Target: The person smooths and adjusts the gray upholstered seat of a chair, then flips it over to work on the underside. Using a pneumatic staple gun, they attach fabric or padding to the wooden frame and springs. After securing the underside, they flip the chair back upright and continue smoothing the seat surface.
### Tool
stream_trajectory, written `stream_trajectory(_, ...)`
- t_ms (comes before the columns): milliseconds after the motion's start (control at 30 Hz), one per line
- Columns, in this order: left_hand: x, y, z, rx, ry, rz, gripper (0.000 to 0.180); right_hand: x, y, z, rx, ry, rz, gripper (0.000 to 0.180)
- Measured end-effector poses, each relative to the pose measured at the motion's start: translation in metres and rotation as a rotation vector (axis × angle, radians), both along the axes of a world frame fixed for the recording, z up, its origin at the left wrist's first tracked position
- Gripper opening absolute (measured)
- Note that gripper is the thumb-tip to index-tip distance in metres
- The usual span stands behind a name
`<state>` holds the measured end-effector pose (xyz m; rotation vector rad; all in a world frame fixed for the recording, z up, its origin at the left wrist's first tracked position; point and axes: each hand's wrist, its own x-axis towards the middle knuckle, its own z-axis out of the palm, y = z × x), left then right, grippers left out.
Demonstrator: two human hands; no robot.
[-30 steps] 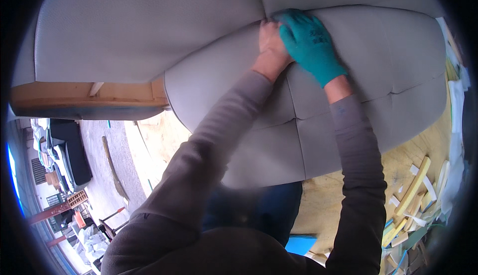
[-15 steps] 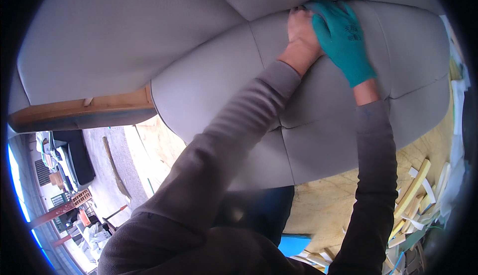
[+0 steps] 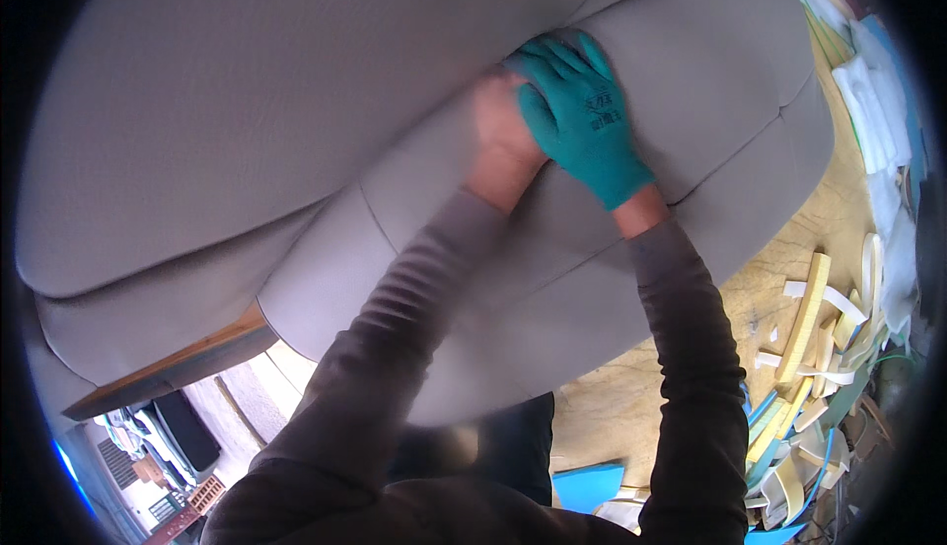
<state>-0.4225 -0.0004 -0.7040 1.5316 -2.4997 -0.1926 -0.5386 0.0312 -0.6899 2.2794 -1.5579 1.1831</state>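
A grey upholstered seat cushion [image 3: 691, 81] lies against a large grey upholstered backrest [image 3: 247, 101] of a sofa frame. My left hand [image 3: 501, 136] is bare and its fingers are pushed into the crease between cushion and backrest, so the fingertips are hidden. My right hand [image 3: 577, 116] wears a teal glove and lies flat on the cushion beside the left hand, fingers spread toward the same crease. Both forearms in grey-brown sleeves reach up from the lower edge.
A bare wooden frame rail [image 3: 168, 367] shows under the backrest at lower left. Yellow, white and blue foam offcuts [image 3: 819, 348] are heaped at the right on a wooden board [image 3: 631, 397]. A blue foam piece [image 3: 587, 486] lies near my legs.
The view has swung, so the sofa now sits more tilted and lower left. Both hands stay together at the crease; the left fingers look pushed further in.
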Motion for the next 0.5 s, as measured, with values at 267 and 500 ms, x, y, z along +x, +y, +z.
stream_trajectory(267,-0.086,-0.029,-0.011,-0.068,0.067,-0.016,0.029,-0.083,-0.024,-0.007,-0.002,-0.035,-0.064,0.032)
stream_trajectory(500,-0.136,-0.048,-0.002,0.0,0.041,-0.005,0.029,-0.127,-0.044,-0.025,-0.005,-0.128,-0.104,0.04)
